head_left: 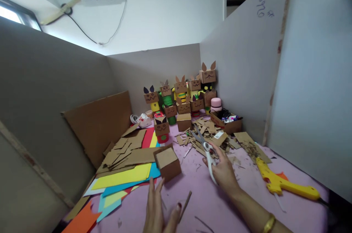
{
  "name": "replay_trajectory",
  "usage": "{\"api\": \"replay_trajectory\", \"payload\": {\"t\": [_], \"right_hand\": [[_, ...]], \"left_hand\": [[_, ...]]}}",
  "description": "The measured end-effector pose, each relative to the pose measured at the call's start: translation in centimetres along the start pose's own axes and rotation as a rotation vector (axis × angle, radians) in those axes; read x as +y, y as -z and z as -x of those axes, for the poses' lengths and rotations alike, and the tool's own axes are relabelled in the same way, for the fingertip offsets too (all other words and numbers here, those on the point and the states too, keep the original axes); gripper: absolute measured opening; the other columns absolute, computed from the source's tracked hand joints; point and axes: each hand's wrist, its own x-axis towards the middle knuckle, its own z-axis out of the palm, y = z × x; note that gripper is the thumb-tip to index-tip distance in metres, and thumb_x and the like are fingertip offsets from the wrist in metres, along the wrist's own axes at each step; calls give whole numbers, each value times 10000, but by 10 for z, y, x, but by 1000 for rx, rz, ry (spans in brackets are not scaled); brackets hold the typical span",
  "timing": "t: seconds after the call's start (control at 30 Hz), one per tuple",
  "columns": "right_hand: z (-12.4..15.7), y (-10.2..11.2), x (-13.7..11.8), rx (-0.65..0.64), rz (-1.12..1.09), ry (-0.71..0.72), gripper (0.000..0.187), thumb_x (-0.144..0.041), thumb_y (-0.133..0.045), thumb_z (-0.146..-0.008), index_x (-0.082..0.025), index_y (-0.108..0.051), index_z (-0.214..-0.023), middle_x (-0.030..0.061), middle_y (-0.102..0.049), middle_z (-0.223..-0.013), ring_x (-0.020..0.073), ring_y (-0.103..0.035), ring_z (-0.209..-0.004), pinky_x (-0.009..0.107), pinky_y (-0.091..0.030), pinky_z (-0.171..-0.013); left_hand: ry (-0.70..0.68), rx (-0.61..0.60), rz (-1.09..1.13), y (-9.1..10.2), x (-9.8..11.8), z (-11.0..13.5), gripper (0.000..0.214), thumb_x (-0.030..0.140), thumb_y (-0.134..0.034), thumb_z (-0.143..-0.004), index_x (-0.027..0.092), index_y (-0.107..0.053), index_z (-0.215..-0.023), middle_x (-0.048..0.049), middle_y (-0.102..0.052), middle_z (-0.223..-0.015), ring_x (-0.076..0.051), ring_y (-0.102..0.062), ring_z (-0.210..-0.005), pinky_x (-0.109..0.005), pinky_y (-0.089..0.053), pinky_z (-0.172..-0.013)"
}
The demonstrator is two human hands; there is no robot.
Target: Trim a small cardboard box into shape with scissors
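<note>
My right hand (224, 172) grips a pair of scissors (209, 165) with white handles, its blades pointing away over cardboard scraps and parted a little. My left hand (158, 209) is low in the view, fingers spread and holding nothing visible. Just beyond its fingertips sits a small brown cardboard box (169, 165). A thin cardboard strip (185, 205) shows beside the left thumb; whether they touch I cannot tell.
Cardboard scraps (203, 130) lie beyond the scissors. Cardboard-headed animal figures (180, 88) stand at the back. Coloured paper (121, 177) and cardboard pieces (129, 146) cover the left. A yellow glue gun (283, 183) lies right, near an open box of supplies (232, 126).
</note>
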Motion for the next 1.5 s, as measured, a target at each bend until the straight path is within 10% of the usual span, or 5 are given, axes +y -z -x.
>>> {"api": "replay_trajectory", "payload": {"t": [0.37, 0.57, 0.8, 1.07, 1.5], "right_hand": [[1, 1, -3, -19, -6, 13, 564, -222, -575, -725, -228, -502, -1285, 99, -594, -1203, 272, -533, -1133, 422, -407, -975], [0, 2, -5, -18, -30, 7, 554, -243, -583, -728, -225, -507, -1276, 104, -598, -1195, 273, -545, -1113, 422, -416, -973], [-8, 6, -3, 58, -170, -43, 586, -269, -581, -703, -213, -490, -1279, 112, -568, -1278, 283, -516, -1167, 437, -385, -999], [-2, 2, -9, -7, -347, -151, 622, -310, -656, -672, -194, -507, -1265, 104, -623, -1186, 273, -594, -1032, 386, -442, -917], [11, -8, -20, -312, -683, -327, 584, -493, -758, -629, -199, -568, -1096, 9, -608, -765, 186, -588, -690, 286, -493, -626]], "left_hand": [[-457, -563, 102, -50, 23, 0, 447, 224, -724, -663, 231, -615, -1096, -92, -713, -1026, -231, -653, -899, -306, -539, -771], [-420, -483, -13, -59, 47, -27, 222, 31, -560, -664, 237, -644, -666, -8, -660, -652, -166, -594, -611, -250, -459, -541], [-475, -317, -26, -34, 71, -94, 433, 103, -418, -847, 205, -474, -1263, -173, -462, -1380, -295, -403, -1284, -497, -418, -980], [150, -14, 148, 5, 13, -120, 974, 403, -718, -645, 119, -191, -1413, -242, -56, -1533, -353, -25, -1412, -551, -96, -1113], [714, -163, 1338, 3, 11, -96, 925, 337, -803, -561, 271, -356, -1367, -81, -707, -1057, -303, -625, -1013, -417, -475, -887]]}}
